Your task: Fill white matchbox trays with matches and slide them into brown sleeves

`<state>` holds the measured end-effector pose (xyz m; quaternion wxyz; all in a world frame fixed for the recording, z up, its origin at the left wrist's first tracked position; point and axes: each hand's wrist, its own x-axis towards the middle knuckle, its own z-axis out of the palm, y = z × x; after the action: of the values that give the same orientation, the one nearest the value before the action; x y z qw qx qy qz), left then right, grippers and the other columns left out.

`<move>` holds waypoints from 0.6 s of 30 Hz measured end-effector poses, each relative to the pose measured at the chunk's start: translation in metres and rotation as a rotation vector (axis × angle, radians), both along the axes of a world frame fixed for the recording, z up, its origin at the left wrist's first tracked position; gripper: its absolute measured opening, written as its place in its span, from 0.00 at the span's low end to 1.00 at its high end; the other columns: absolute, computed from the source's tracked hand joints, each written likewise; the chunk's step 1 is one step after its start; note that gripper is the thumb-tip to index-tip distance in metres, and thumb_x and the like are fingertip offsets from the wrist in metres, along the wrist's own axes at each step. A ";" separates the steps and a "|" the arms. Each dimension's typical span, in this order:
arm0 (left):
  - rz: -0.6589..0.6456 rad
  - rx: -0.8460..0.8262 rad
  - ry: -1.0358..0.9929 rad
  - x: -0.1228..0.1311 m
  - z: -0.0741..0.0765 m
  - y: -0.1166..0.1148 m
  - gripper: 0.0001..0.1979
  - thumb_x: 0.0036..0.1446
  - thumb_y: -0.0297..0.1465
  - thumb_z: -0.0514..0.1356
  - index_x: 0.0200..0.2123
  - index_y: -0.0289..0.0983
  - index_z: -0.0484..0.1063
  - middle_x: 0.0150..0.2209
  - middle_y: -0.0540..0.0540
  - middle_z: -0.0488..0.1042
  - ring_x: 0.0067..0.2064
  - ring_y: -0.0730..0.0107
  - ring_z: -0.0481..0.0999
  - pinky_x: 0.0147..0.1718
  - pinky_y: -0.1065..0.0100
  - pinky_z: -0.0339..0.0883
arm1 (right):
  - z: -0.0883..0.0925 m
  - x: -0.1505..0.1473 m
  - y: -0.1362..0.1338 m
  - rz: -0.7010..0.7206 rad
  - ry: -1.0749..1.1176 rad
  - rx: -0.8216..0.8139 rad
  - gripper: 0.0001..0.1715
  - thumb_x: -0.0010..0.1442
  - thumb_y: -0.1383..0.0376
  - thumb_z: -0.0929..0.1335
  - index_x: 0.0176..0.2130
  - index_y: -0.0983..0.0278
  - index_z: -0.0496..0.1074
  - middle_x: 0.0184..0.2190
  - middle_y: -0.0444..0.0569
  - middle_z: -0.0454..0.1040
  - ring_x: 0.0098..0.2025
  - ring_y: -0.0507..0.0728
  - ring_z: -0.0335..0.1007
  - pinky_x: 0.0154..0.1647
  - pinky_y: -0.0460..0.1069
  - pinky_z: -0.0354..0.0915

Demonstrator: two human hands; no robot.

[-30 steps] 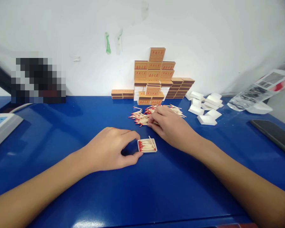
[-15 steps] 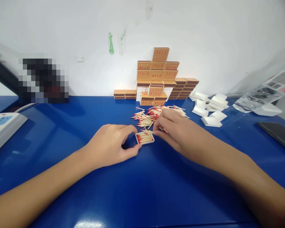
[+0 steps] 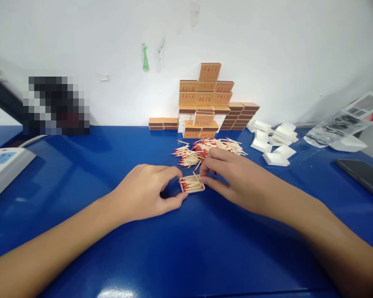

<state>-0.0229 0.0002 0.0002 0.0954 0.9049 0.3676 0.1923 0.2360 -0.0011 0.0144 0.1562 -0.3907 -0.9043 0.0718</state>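
Observation:
A small white matchbox tray (image 3: 192, 184) partly filled with red-tipped matches lies on the blue table (image 3: 186, 248). My left hand (image 3: 146, 191) pinches the tray's left end between thumb and forefinger. My right hand (image 3: 228, 174) has its fingers curled against the tray's right end, touching the matches there. A loose pile of matches (image 3: 202, 150) lies just behind both hands.
Orange matchboxes (image 3: 205, 101) are stacked against the white wall. Several empty white trays (image 3: 275, 140) lie at the right. Beside them are a clear plastic bag (image 3: 338, 124) and a dark phone (image 3: 360, 176). A white power strip (image 3: 3, 165) sits at the left edge.
My right hand has come back from the loose pile to the tray's right end. The tray holds more matches than before. My left hand has stayed on the tray.

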 end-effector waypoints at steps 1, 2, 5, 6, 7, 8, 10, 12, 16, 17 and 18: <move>0.000 0.003 0.000 0.000 0.000 0.000 0.11 0.62 0.37 0.65 0.45 0.38 0.79 0.24 0.55 0.70 0.23 0.74 0.68 0.25 0.70 0.57 | 0.000 0.000 0.000 0.001 0.001 -0.020 0.07 0.74 0.65 0.65 0.42 0.63 0.72 0.45 0.52 0.71 0.44 0.58 0.69 0.45 0.54 0.66; -0.001 0.005 0.001 0.000 0.000 0.001 0.11 0.62 0.37 0.65 0.44 0.38 0.79 0.24 0.55 0.70 0.23 0.74 0.68 0.25 0.70 0.57 | 0.000 0.000 0.000 0.003 0.001 -0.042 0.07 0.73 0.65 0.65 0.42 0.63 0.72 0.45 0.52 0.71 0.44 0.58 0.70 0.45 0.54 0.66; 0.006 0.007 0.005 0.000 0.000 0.001 0.11 0.62 0.37 0.65 0.44 0.38 0.79 0.24 0.55 0.70 0.23 0.74 0.68 0.26 0.70 0.58 | 0.000 -0.001 0.000 0.005 -0.023 -0.094 0.07 0.73 0.66 0.65 0.41 0.63 0.72 0.45 0.53 0.71 0.44 0.59 0.70 0.46 0.55 0.66; 0.007 0.006 0.005 -0.001 0.000 0.001 0.11 0.62 0.37 0.65 0.44 0.38 0.79 0.24 0.55 0.70 0.23 0.74 0.68 0.26 0.70 0.58 | 0.001 -0.001 0.000 0.004 -0.033 -0.104 0.07 0.73 0.66 0.65 0.41 0.63 0.72 0.45 0.53 0.71 0.44 0.59 0.70 0.45 0.55 0.66; 0.006 0.005 0.005 -0.001 0.000 0.001 0.11 0.62 0.37 0.65 0.44 0.38 0.79 0.24 0.55 0.70 0.23 0.74 0.68 0.26 0.70 0.58 | 0.001 -0.001 0.000 0.001 -0.040 -0.111 0.07 0.73 0.65 0.65 0.41 0.63 0.72 0.44 0.53 0.71 0.44 0.59 0.70 0.45 0.55 0.66; 0.003 0.004 0.004 -0.001 0.000 0.001 0.11 0.62 0.37 0.65 0.44 0.38 0.79 0.24 0.55 0.70 0.23 0.74 0.68 0.26 0.70 0.58 | 0.000 -0.001 0.000 -0.002 -0.044 -0.117 0.08 0.74 0.65 0.65 0.41 0.63 0.72 0.44 0.52 0.71 0.43 0.59 0.70 0.44 0.55 0.66; 0.000 0.003 0.004 -0.001 -0.001 0.000 0.11 0.62 0.37 0.65 0.45 0.38 0.79 0.24 0.55 0.71 0.23 0.74 0.68 0.26 0.70 0.58 | -0.001 -0.001 0.000 -0.006 -0.042 -0.134 0.07 0.74 0.65 0.65 0.41 0.63 0.72 0.44 0.52 0.71 0.42 0.58 0.70 0.43 0.54 0.65; 0.000 0.009 0.005 -0.001 -0.001 0.000 0.12 0.62 0.37 0.65 0.45 0.37 0.79 0.24 0.55 0.70 0.23 0.74 0.68 0.25 0.70 0.58 | -0.003 -0.001 -0.001 -0.005 -0.026 -0.153 0.08 0.74 0.65 0.65 0.41 0.62 0.71 0.43 0.51 0.72 0.41 0.57 0.70 0.42 0.52 0.64; -0.001 0.022 0.011 -0.001 0.000 0.000 0.12 0.62 0.37 0.66 0.45 0.37 0.79 0.23 0.55 0.70 0.23 0.74 0.68 0.25 0.71 0.59 | -0.004 -0.001 -0.002 0.013 0.014 -0.173 0.09 0.75 0.63 0.64 0.40 0.61 0.71 0.43 0.50 0.72 0.40 0.56 0.70 0.41 0.51 0.63; -0.002 0.023 0.009 -0.001 0.000 0.000 0.12 0.61 0.37 0.66 0.45 0.37 0.79 0.23 0.55 0.70 0.23 0.74 0.68 0.25 0.71 0.58 | -0.003 -0.001 -0.001 0.013 0.023 -0.172 0.09 0.74 0.63 0.65 0.40 0.61 0.71 0.43 0.50 0.73 0.41 0.56 0.70 0.41 0.51 0.63; -0.003 0.024 0.006 0.000 0.000 0.000 0.11 0.61 0.36 0.66 0.44 0.37 0.79 0.23 0.55 0.70 0.22 0.75 0.68 0.25 0.71 0.58 | -0.002 -0.001 -0.001 0.009 0.035 -0.164 0.08 0.74 0.64 0.65 0.40 0.61 0.71 0.43 0.50 0.73 0.41 0.56 0.70 0.41 0.51 0.63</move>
<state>-0.0234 0.0005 0.0006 0.0836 0.9071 0.3641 0.1938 0.2347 -0.0019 0.0120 0.1390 -0.3967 -0.8944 0.1532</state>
